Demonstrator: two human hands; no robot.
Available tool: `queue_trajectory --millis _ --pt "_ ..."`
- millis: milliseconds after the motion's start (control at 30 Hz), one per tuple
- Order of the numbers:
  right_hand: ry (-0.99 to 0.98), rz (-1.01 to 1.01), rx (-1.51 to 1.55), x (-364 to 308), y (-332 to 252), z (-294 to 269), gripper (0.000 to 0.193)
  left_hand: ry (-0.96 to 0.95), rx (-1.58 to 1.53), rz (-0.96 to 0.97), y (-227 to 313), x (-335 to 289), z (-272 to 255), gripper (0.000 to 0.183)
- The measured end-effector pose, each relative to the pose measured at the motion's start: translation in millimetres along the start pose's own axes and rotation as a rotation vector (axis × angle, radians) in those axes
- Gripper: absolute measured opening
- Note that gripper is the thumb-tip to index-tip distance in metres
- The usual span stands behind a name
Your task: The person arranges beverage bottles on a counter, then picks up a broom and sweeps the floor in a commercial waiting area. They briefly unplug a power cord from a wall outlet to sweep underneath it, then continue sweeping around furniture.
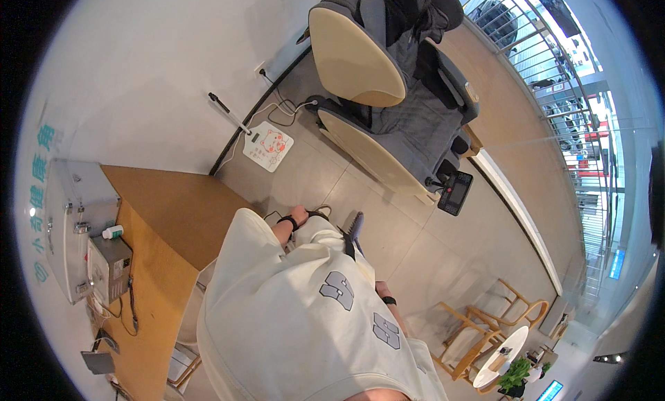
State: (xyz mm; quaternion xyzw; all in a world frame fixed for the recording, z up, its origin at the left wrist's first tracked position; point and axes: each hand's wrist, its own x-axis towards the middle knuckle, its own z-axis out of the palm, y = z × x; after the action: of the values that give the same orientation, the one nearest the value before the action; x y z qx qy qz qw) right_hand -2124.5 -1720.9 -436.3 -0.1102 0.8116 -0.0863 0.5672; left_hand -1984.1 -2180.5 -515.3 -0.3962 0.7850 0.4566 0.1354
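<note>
White clothing (pixel 277 304); left hand (pixel 298 214) alongside; floor (pixel 312 176) beyond

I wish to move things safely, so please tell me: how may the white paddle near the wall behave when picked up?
The white paddle would probably stay stiff, with its flat face and straight edges. Held by its slim handle, it may feel head-heavy, being much wider below. Its flat, squarish shape makes rolling unlikely.

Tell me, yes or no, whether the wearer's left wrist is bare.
No, a narrow black wristband crosses the wrist just behind the bare left hand.
</note>
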Motion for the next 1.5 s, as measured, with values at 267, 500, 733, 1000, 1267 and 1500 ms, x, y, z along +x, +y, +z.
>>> queue_trajectory --millis 267,500,733,1000,1267,1500 --pt "-0.010 0.014 0.050 -33 -50 -11 0.043 0.004 0.063 0.049 -21 4 1 0.028" --pt "0.043 -0.052 0.070 5 -19 -2 0.041 -0.006 0.052 0.028 -6 -2 -17 0.030" --pt "0.090 -0.100 0.060 7 -11 4 0.040 -0.034 0.051 0.036 -11 1 -11 0.031" --pt "0.118 0.027 0.114 -9 -21 8 0.036 -0.050 0.082 0.062 -7 5 -6 0.029" --pt "0.214 0.284 0.295 -35 -57 29 0.036 -0.212 0.189 0.000 0 15 -20 0.029" --pt "0.168 0.342 0.622 -46 -67 38 0.037 -0.307 0.373 0.227 -26 51 -11 0.034"
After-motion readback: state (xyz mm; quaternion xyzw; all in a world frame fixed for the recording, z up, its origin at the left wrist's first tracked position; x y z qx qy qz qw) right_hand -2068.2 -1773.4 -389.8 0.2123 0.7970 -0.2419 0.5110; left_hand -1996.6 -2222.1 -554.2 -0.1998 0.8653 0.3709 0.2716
